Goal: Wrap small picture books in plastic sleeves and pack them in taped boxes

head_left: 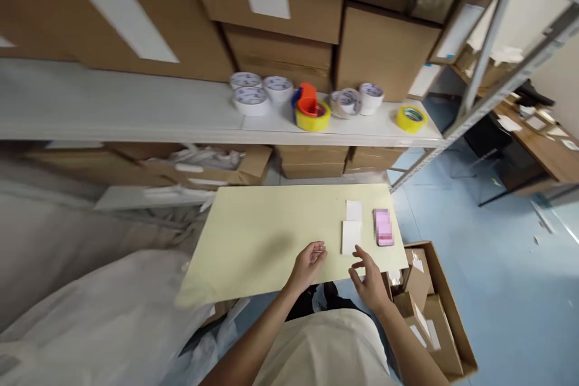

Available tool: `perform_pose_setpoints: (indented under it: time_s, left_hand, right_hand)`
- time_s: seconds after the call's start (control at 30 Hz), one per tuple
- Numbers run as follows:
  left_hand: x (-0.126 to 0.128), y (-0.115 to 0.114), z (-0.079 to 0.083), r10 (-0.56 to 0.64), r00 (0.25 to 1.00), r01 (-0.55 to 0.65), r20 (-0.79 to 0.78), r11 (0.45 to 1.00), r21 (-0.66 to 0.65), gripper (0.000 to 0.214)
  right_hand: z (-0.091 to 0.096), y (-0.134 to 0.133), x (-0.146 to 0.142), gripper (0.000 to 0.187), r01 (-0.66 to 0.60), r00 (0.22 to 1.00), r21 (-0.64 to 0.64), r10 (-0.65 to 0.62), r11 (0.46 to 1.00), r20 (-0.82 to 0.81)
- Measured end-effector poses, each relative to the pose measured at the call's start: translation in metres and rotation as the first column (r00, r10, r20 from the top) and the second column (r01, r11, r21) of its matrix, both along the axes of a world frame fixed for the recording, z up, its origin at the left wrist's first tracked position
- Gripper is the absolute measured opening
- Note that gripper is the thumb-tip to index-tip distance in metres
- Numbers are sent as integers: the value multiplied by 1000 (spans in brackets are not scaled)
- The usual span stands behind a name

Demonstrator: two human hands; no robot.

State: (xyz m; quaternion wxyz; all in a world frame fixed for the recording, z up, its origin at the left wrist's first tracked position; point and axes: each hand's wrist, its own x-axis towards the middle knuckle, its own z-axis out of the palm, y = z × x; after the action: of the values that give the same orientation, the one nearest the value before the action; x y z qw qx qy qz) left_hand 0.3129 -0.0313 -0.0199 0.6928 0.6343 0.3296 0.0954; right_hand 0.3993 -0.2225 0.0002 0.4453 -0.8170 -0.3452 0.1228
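My left hand (310,265) hovers over the front edge of a pale yellow tabletop (253,235), fingers loosely curved and nothing visible in them. To its right, my right hand (368,280) has its fingers spread and holds nothing. The fingertips of that hand are close to the lower end of a white rectangular card or small pad (351,237); whether they touch it I cannot tell. Just behind lies a smaller white paper piece (354,210). A phone (383,227) with a blurred pink screen rests near the table's right edge.
A grey shelf (181,123) runs behind the table, bearing white tape rolls (251,101), a yellow roll in a red-and-blue dispenser (310,107), another yellow roll (411,118) and large cartons (280,0). On the floor at right stands a box of small cartons (452,319). White plastic sheeting (104,313) lies left.
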Motion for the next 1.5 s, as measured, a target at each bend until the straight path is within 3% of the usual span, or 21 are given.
perform_pose_setpoints:
  time_s: [0.13,0.27,0.5,0.6,0.7,0.8,0.87,1.03,1.17,1.3,1.5]
  left_hand:
    - [-39,-3,2,239,971,-238,-4,969,67,48]
    - [-90,-33,5,435,897,-423,-79,897,129,49]
    - [-165,-94,22,611,775,-580,-164,789,200,45]
    - [-187,-107,40,674,727,-632,-132,731,256,45]
    - [-216,-118,56,706,700,-649,-111,693,314,47]
    - [-256,-133,66,751,652,-682,-104,640,353,45]
    - [-288,-145,67,788,607,-711,-97,594,375,45]
    - [-376,-170,54,852,514,-765,-101,508,396,47]
    - [-438,-177,38,890,452,-804,-64,438,402,46]
    - [-482,-172,36,884,465,-791,-44,437,428,45]
    - [-518,-146,53,864,503,-786,-12,463,409,46]
  right_hand:
    - [-3,15,9,41,-247,968,-10,246,969,-57]
    - [-7,30,14,29,-465,880,-34,457,885,-132]
    - [-13,53,-18,31,-636,748,3,618,771,-243]
    - [-15,62,-48,32,-745,636,33,724,667,-268]
    - [-13,72,-86,32,-855,484,56,831,516,-275]
    - [-8,82,-129,30,-932,330,62,909,356,-256]
    - [-4,88,-160,30,-956,264,64,937,285,-227]
    - [5,96,-241,32,-980,187,37,964,198,-189]
    - [8,96,-302,32,-992,122,10,979,125,-166]
    - [11,98,-348,29,-996,94,-16,991,92,-96]
    - [12,123,-386,26,-995,71,-70,997,69,-24]
